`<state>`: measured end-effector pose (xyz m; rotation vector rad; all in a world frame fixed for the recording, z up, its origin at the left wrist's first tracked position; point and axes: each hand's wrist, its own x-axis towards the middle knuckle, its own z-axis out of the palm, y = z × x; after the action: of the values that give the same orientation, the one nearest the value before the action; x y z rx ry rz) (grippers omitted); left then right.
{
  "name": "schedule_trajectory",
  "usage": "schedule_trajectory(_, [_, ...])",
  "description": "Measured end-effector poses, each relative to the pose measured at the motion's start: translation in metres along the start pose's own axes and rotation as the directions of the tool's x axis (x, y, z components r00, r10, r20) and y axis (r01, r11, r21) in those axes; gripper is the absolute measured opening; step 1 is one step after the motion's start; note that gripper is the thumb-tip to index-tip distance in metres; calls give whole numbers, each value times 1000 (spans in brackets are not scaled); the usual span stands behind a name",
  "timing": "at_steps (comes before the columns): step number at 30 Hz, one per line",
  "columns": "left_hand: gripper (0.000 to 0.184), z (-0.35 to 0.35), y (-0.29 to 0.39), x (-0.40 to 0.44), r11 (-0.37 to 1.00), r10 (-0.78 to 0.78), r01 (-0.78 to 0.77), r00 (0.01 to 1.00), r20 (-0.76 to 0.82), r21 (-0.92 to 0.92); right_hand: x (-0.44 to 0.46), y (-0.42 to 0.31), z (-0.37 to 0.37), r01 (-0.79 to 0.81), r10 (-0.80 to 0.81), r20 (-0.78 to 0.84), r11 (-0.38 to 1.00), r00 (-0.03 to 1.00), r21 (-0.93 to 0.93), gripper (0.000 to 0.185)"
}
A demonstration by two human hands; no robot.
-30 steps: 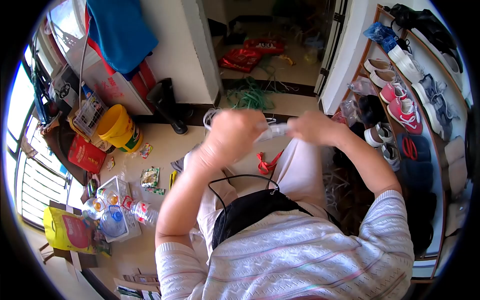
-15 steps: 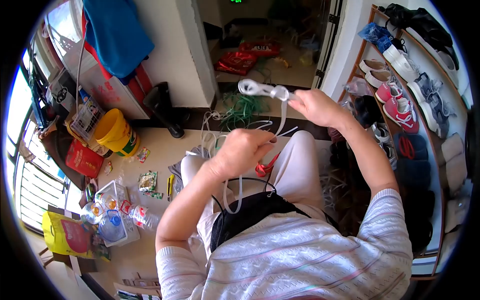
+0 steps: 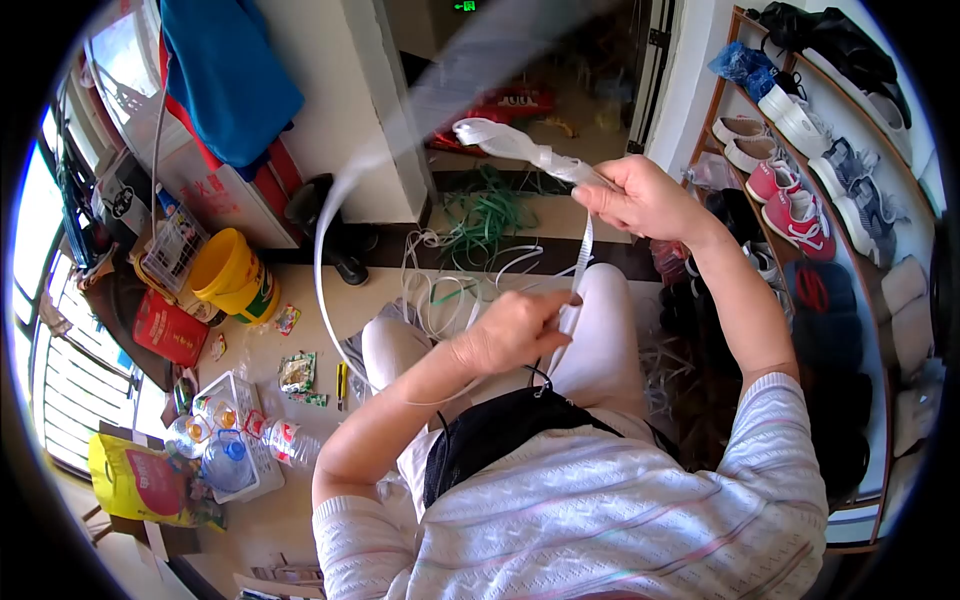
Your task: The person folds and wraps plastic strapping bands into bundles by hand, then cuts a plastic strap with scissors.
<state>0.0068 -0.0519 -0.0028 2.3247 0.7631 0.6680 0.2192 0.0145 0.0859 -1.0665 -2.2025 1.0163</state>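
My right hand [image 3: 645, 200] pinches a folded bundle of white strap [image 3: 515, 148], which points up and left from the fingers. One length of the strap runs down from the bundle to my left hand [image 3: 512, 332], whose fingers are closed on it just above my lap. A long white loop [image 3: 320, 250] swings out to the left, blurred at its upper part. Loose white strands and a tangle of green strapping [image 3: 488, 215] lie on the floor beyond my knees.
A shoe rack [image 3: 735, 90] with several shoes stands at the right. On the left are a yellow bucket [image 3: 232, 275], a red box [image 3: 168, 325], a white crate [image 3: 262, 480] of plastic bottles and a yellow bag [image 3: 130, 480]. A yellow cutter [image 3: 342, 385] lies on the floor.
The bundle has shifted slightly left and up. My left hand has moved right and down along the strap, and the long loop has swung out to the left.
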Motion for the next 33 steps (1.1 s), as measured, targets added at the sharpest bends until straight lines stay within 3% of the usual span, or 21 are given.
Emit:
schedule_trajectory(2, [34,-1,8,-3,1000,-2,2,1000,16,-26,12,27,-6,12,-58,-124,939,991,-343,28])
schedule_trajectory(3, [32,-2,11,-4,999,-4,5,1000,30,-43,11,35,-4,4,-50,-86,882,995,-471,27])
schedule_trajectory(5, [25,-14,19,-10,938,-86,79,996,-8,-338,6,48,4,4,-16,-11,720,1000,-694,26])
schedule_trajectory(6, [23,-29,31,-11,860,-172,141,985,-17,-489,3,46,12,-10,124,91,644,988,-765,25])
schedule_trajectory(7, [21,-41,34,-11,755,-258,193,966,-13,-627,0,48,22,53,142,187,644,972,-763,23])
schedule_trajectory(9, [15,-60,18,-7,744,-275,140,955,-108,-653,-17,36,39,43,222,314,751,923,-659,22])
schedule_trajectory(11, [10,-70,-4,-4,669,-313,149,945,-94,-728,-30,6,42,307,-64,498,853,865,-423,17])
schedule_trajectory(12, [12,-67,-9,-5,591,-302,126,950,-74,-797,-30,5,46,384,-306,441,918,844,-99,15])
schedule_trajectory(15, [25,-38,-31,-3,388,-232,49,972,-46,-920,-27,-23,29,201,-204,297,979,933,42,14])
schedule_trajectory(17, [29,-14,-38,1,368,-131,29,991,-20,-929,-15,-19,23,111,-113,81,994,990,21,25])
schedule_trajectory(19, [34,-3,-23,7,323,-143,96,988,52,-941,-1,-7,23,103,-97,-67,991,993,89,30])
schedule_trajectory(20, [37,-3,-17,10,320,-123,109,990,72,-941,1,-8,24,50,-44,-50,991,998,123,37])
schedule_trajectory(24, [40,-7,-11,18,659,-238,129,970,-42,-741,7,7,41,-75,89,-18,918,996,390,38])
schedule_trajectory(28, [37,-10,-34,23,714,-391,201,909,-144,-670,6,-1,49,-39,2,71,850,997,525,37])
schedule_trajectory(32, [30,-2,-22,28,673,-371,207,925,-82,-710,17,4,51,-7,-3,15,794,1000,608,37])
schedule_trajectory(33, [27,-1,-20,26,742,-344,185,930,-129,-644,20,7,50,16,-8,-16,811,1000,584,30])
